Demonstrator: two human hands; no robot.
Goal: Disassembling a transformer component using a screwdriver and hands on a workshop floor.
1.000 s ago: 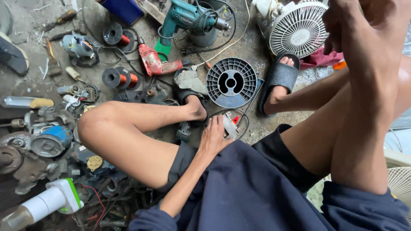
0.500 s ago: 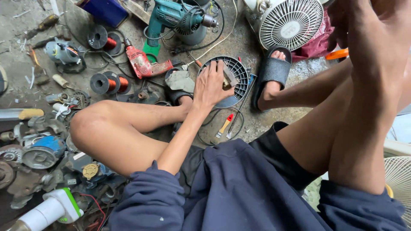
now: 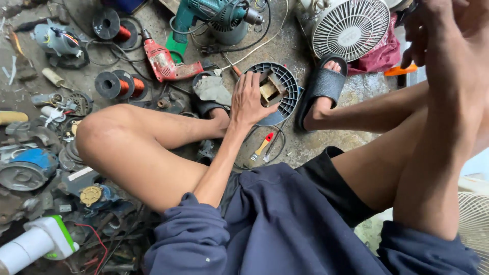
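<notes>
Round black fan grille [image 3: 285, 91] lies flat on the concrete floor [image 3: 300, 46], upper centre, between the person's two feet. In its hub sits a small boxy brownish part [image 3: 271, 89], apparently a motor block; detail unclear. Left hand [image 3: 248, 104] rests palm-down on the grille's rim at its 9 o'clock edge, fingers [image 3: 251, 81] spread loosely and reaching toward the block, not closed on anything. Right hand [image 3: 438, 35] is raised close to the camera at upper right, fingers curled; cannot tell whether it holds anything.

Judged progress: early. Grille is only steadied, the block sits in place, and no tool is in hand.

Outward from the grille: at 6 o'clock, a small screwdriver [image 3: 261, 148] with red and yellow handle, untouched, beside looped black wire. At 3 o'clock, a foot in a black slide sandal [image 3: 321, 86]. At 1 o'clock, a white fan guard [image 3: 350, 28]. At 9 o'clock, a grey rag [image 3: 212, 90]; beyond it a red drill [image 3: 165, 63]. At 11 o'clock, a green drill [image 3: 209, 12]. Far left: copper wire spools [image 3: 114, 84] and scattered motor parts.
</notes>
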